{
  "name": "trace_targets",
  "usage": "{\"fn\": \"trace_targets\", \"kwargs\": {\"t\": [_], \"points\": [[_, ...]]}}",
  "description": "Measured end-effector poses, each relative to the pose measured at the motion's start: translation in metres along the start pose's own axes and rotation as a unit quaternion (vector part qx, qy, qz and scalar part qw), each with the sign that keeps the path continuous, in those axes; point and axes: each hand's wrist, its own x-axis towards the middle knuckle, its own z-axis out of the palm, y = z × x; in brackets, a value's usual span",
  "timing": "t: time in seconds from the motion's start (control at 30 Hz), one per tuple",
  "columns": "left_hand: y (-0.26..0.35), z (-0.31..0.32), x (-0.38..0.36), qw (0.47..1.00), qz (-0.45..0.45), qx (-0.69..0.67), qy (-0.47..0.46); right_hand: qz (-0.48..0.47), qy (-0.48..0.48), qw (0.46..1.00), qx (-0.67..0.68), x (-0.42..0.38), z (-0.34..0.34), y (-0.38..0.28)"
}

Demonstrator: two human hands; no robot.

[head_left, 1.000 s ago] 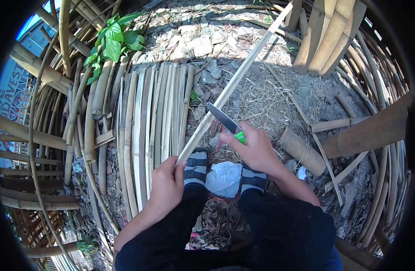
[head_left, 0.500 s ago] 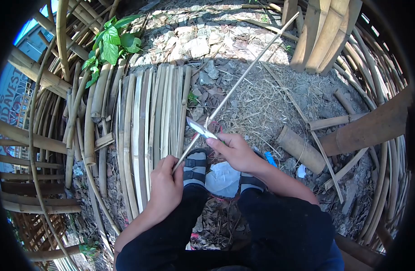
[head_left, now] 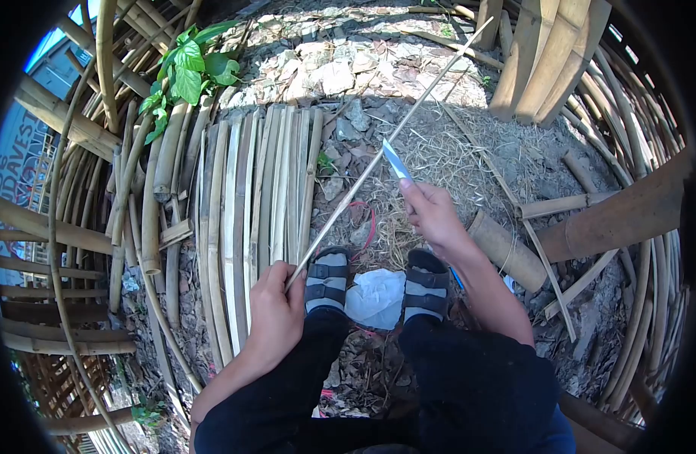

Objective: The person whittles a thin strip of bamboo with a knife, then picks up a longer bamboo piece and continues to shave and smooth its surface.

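Note:
My left hand (head_left: 276, 306) is closed around the near end of a long thin bamboo strip (head_left: 346, 200), which slants up and away to the right. In my right hand (head_left: 432, 216) is a knife (head_left: 395, 162), its handle hidden by the fingers. The blade's tip lies at the strip, around its middle; whether it touches cannot be made out. Below the hands are my sandalled feet, with a crumpled whitish plastic sheet (head_left: 375, 299) between them. A pink string loop (head_left: 372, 231) lies on the ground under the strip.
A row of split bamboo slats (head_left: 261, 189) lies to the left. Behind it grows a leafy green plant (head_left: 187, 72). On the right are a cut bamboo piece (head_left: 507, 251), thick bamboo posts (head_left: 548, 60) and a large bamboo pole (head_left: 620, 216). Pale shavings (head_left: 439, 163) cover the soil.
My right hand and the knife have moved up and away along the strip, and the blade now points more upward. My left hand has stayed nearly in place, still gripping the strip.

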Motion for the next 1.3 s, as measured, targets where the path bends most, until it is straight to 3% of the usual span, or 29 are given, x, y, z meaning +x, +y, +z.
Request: {"fn": "trace_targets", "kwargs": {"t": [0.1,0.23,0.33,0.43,0.57,0.7,0.73,0.93,0.97,1.03,1.13,1.3], "points": [[0.002,-0.003,0.002,0.999,-0.032,-0.018,-0.001,0.075,0.033,0.994,0.068,0.002,-0.021,-0.013],[0.005,0.005,0.006,1.000,-0.021,-0.012,-0.008,-0.055,-0.175,0.981,-0.061,-0.038,0.033,-0.008],[0.010,0.000,0.006,0.999,-0.029,-0.009,-0.036,-0.061,-0.196,0.965,-0.163,-0.034,0.051,0.007],[0.005,-0.001,0.004,0.998,-0.034,-0.009,-0.044,-0.033,-0.122,0.982,-0.138,-0.023,0.040,0.007],[0.000,0.002,0.001,0.997,-0.049,-0.018,-0.053,-0.041,-0.131,0.982,-0.126,-0.021,0.040,0.022],[-0.001,0.003,0.002,0.997,-0.054,-0.022,-0.053,-0.066,-0.204,0.955,-0.205,-0.035,0.052,0.012],[0.000,0.002,0.002,0.997,-0.055,-0.020,-0.052,-0.035,-0.201,0.951,-0.232,-0.032,0.047,0.005],[0.006,0.000,0.004,0.998,-0.033,-0.015,-0.055,-0.058,-0.160,0.936,-0.309,-0.028,0.035,-0.004],[0.005,0.000,0.003,0.997,-0.044,-0.028,-0.057,-0.059,-0.162,0.935,-0.310,-0.022,0.030,0.002],[0.002,-0.002,0.001,0.996,-0.055,-0.040,-0.059,-0.030,-0.022,0.988,-0.148,-0.003,0.013,0.017],[-0.001,-0.006,0.000,0.997,-0.051,-0.002,-0.049,0.051,-0.002,0.998,-0.041,0.017,-0.028,0.015],[0.005,-0.001,0.006,0.998,-0.047,-0.013,-0.032,-0.003,-0.136,0.988,-0.080,-0.032,0.029,-0.004]]}}
